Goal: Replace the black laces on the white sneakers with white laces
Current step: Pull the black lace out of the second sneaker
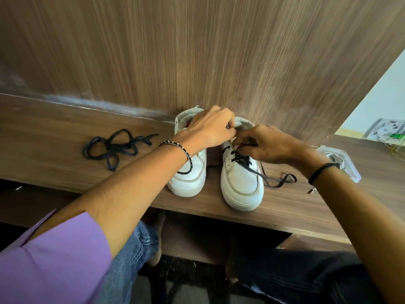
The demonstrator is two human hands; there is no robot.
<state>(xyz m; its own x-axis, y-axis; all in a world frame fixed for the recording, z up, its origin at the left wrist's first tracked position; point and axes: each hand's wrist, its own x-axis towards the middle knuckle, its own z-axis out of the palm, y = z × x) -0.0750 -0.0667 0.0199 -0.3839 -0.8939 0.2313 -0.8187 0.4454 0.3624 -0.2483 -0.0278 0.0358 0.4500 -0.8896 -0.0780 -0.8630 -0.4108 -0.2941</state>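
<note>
Two white sneakers stand side by side on the wooden shelf, toes toward me. The left sneaker point(190, 176) has no lace. The right sneaker point(240, 183) still carries a black lace point(243, 160) in its eyelets, with loose ends trailing right across the shelf. My left hand point(210, 128) reaches over the left sneaker and pinches the top of the right sneaker near its tongue. My right hand point(265, 143) pinches the black lace at the upper eyelets. A loose black lace point(114, 148) lies tangled on the shelf to the left. No white laces are visible.
A wooden panel point(197, 51) rises right behind the shoes. A clear plastic package point(341, 160) lies at the right, by my right wrist. A small metal bit point(311, 190) sits near the shelf's front edge. My knees are below the shelf point(65, 167).
</note>
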